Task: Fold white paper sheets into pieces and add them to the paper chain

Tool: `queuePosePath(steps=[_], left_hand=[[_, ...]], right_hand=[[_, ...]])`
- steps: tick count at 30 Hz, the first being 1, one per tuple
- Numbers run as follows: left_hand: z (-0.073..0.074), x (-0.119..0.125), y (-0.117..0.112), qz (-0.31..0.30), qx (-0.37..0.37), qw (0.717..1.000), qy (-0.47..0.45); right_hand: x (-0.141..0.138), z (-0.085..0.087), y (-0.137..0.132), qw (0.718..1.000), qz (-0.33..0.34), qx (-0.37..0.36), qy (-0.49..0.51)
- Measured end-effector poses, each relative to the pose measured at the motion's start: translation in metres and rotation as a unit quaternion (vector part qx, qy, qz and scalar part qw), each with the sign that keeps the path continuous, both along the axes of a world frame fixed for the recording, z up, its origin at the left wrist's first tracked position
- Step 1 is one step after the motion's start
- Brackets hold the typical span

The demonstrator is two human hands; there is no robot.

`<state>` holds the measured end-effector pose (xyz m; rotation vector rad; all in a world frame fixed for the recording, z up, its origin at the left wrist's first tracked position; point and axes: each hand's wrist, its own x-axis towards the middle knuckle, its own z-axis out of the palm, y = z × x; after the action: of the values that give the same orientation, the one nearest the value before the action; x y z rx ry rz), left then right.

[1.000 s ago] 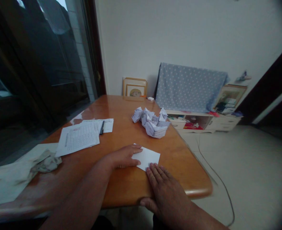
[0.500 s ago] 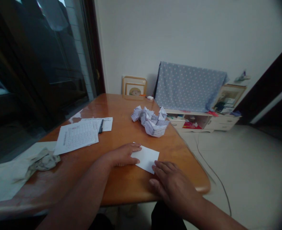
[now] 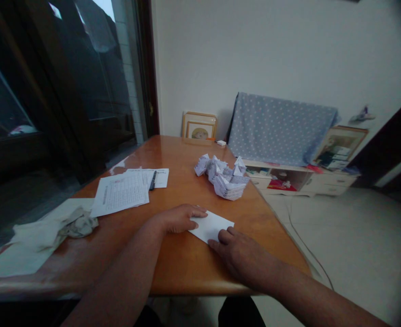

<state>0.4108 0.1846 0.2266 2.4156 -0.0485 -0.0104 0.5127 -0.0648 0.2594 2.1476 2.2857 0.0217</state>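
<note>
A small folded sheet of white paper (image 3: 212,225) lies on the wooden table in front of me. My left hand (image 3: 182,219) rests on its left side, thumb and fingers apart and lying over the paper. At the paper's right and near edge is my right hand (image 3: 237,250), its fingers curled in and its thumb against the edge. The right fingertips partly cover that corner. Beyond the paper, several folded paper pieces (image 3: 232,186) with print on them stand grouped near the table's right edge.
Printed sheets (image 3: 120,195) with a black pen (image 3: 153,180) lie on the left of the table (image 3: 173,274). A crumpled cloth (image 3: 80,222) is nearer the left edge. A framed picture (image 3: 199,126) stands at the far end. A cable (image 3: 305,243) runs along the floor at right.
My right hand's fingers have gone from lying stretched beside the paper to curled at its near right edge. The left hand stays on the paper. The view has shifted a little left.
</note>
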Motion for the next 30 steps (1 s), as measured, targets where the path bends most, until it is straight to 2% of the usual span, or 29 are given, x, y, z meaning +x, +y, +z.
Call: queuePosePath(steps=[8,19,26,30], left_hand=[[0.000,0.001,0.002,0.010,-0.044,0.999,0.005],[0.008,0.000,-0.004,0.077,-0.158,0.983,0.060],[0.002,0.003,-0.001,0.096,-0.166,0.981,0.043],[-0.003,0.006,0.001,0.099,-0.156,0.982,0.038]], right_hand=[[0.002,0.004,0.017,0.999,0.013,-0.019,-0.023],[0.000,0.002,0.050,0.999,0.013,-0.040,-0.030],[-0.013,0.000,0.068,0.999,0.017,-0.026,-0.033],[-0.015,-0.004,0.082,0.998,0.032,-0.046,-0.040]])
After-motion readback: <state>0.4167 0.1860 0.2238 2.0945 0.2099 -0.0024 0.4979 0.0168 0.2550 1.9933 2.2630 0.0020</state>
